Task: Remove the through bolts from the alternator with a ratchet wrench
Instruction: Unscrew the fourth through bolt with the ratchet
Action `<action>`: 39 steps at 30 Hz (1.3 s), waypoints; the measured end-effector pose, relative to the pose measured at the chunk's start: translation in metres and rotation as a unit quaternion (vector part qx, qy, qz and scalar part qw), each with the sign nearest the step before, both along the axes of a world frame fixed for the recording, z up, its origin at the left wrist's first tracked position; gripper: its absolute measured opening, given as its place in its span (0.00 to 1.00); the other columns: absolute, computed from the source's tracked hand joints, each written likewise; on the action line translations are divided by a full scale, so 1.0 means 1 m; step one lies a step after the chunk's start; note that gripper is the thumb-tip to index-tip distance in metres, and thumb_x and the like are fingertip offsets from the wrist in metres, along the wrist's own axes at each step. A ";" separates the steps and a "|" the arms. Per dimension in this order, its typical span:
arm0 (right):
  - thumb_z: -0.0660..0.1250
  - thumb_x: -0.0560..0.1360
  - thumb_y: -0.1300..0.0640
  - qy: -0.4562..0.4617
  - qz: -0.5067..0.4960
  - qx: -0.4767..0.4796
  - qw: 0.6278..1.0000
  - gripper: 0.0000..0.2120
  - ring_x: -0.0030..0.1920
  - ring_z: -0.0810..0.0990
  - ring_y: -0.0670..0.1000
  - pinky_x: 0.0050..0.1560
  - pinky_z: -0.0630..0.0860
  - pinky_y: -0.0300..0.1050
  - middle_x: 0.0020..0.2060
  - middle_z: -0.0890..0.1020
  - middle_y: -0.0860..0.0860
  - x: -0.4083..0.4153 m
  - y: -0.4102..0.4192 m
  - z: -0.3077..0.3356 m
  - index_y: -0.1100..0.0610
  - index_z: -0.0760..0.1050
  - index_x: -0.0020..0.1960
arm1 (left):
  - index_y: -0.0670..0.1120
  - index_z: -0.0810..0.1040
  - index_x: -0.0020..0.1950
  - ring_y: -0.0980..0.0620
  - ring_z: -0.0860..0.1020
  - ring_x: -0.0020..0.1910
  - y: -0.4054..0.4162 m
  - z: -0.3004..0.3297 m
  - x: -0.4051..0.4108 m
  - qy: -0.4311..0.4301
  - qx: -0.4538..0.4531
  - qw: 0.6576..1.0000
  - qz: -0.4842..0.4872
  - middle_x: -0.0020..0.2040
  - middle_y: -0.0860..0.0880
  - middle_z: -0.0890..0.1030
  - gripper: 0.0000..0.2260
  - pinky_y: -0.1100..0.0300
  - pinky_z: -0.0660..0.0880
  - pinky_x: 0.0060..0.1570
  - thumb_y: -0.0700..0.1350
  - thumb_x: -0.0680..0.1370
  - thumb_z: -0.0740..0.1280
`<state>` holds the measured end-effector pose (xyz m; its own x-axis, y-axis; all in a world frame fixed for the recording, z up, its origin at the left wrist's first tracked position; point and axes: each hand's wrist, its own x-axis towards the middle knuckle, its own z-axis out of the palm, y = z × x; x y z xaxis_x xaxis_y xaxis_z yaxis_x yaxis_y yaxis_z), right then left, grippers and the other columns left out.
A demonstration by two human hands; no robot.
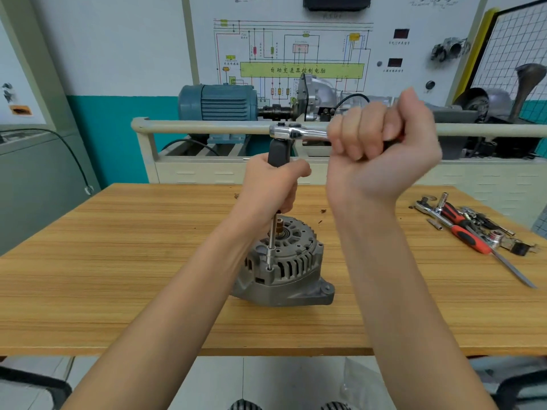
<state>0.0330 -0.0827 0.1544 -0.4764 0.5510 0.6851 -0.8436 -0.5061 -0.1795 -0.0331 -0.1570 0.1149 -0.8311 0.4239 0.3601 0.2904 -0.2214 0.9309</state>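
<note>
A grey alternator (291, 270) stands on the wooden table (118, 261), slotted rear housing facing up. A long thin extension bar (271, 244) rises upright from a through bolt at the housing's left rim. Its black upper grip (278, 152) is held in my left hand (270, 184). On top sits the chrome ratchet wrench (299, 133), lying level and pointing right. My right hand (381, 143) is closed in a fist around the wrench's handle, which is mostly hidden. The socket end at the bolt is small and partly shadowed.
Loose tools lie at the table's right end: a red-handled screwdriver (470, 238), a second ratchet (426, 207) and several sockets. Behind the table stands a training bench with a blue electric motor (217, 102), a beige rail (207, 125) and a wiring-diagram board.
</note>
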 end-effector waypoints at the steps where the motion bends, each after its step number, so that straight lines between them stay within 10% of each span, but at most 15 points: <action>1: 0.50 0.79 0.63 -0.023 0.050 -0.018 0.998 0.27 0.19 0.52 0.47 0.25 0.54 0.39 0.16 0.57 0.47 -0.004 0.009 0.003 0.53 0.60 0.21 | 0.47 0.62 0.29 0.55 0.58 0.19 -0.002 0.000 -0.001 0.001 -0.003 1.000 -0.018 0.20 0.53 0.61 0.19 0.66 0.57 0.22 0.32 0.74 0.65; 7: 0.51 0.77 0.60 -0.129 0.337 -0.118 0.925 0.26 0.16 0.53 0.47 0.20 0.54 0.37 0.14 0.57 0.48 -0.046 0.041 0.011 0.56 0.58 0.20 | 0.48 0.62 0.24 0.55 0.57 0.17 -0.014 0.001 -0.005 -0.005 -0.027 0.987 -0.155 0.19 0.53 0.60 0.21 0.66 0.56 0.22 0.37 0.73 0.66; 11: 0.51 0.77 0.59 -0.135 0.359 -0.140 0.913 0.26 0.14 0.56 0.48 0.19 0.55 0.36 0.14 0.57 0.48 -0.058 0.044 0.007 0.56 0.58 0.20 | 0.51 0.60 0.23 0.55 0.55 0.17 -0.011 0.000 -0.004 -0.023 -0.022 0.994 -0.106 0.19 0.53 0.59 0.25 0.65 0.54 0.21 0.34 0.77 0.63; 24: 0.53 0.75 0.64 0.053 -0.099 0.034 0.993 0.15 0.20 0.56 0.47 0.27 0.54 0.44 0.17 0.61 0.48 0.000 -0.022 -0.008 0.53 0.62 0.32 | 0.47 0.62 0.30 0.56 0.57 0.18 0.006 -0.004 0.003 -0.029 0.016 0.997 0.065 0.20 0.55 0.61 0.17 0.69 0.56 0.20 0.33 0.72 0.63; 35: 0.52 0.77 0.60 -0.132 0.353 -0.149 0.914 0.27 0.16 0.52 0.47 0.20 0.54 0.36 0.14 0.57 0.49 -0.049 0.042 0.006 0.56 0.57 0.19 | 0.48 0.63 0.25 0.55 0.58 0.17 -0.011 0.003 -0.004 -0.002 0.000 0.986 -0.166 0.19 0.53 0.60 0.18 0.66 0.58 0.20 0.40 0.70 0.67; 39: 0.54 0.71 0.62 -0.124 0.361 -0.146 0.913 0.23 0.18 0.49 0.46 0.19 0.54 0.35 0.13 0.58 0.49 -0.050 0.038 0.005 0.57 0.58 0.18 | 0.51 0.60 0.22 0.56 0.55 0.17 -0.011 0.002 -0.002 -0.007 -0.012 0.989 -0.147 0.19 0.54 0.58 0.23 0.68 0.55 0.20 0.38 0.74 0.64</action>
<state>-0.0172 -0.0442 0.1598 -0.9082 0.1732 0.3809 -0.2221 -0.9710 -0.0881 -0.0354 -0.1682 0.1165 -0.6755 0.6557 0.3374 0.2046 -0.2730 0.9400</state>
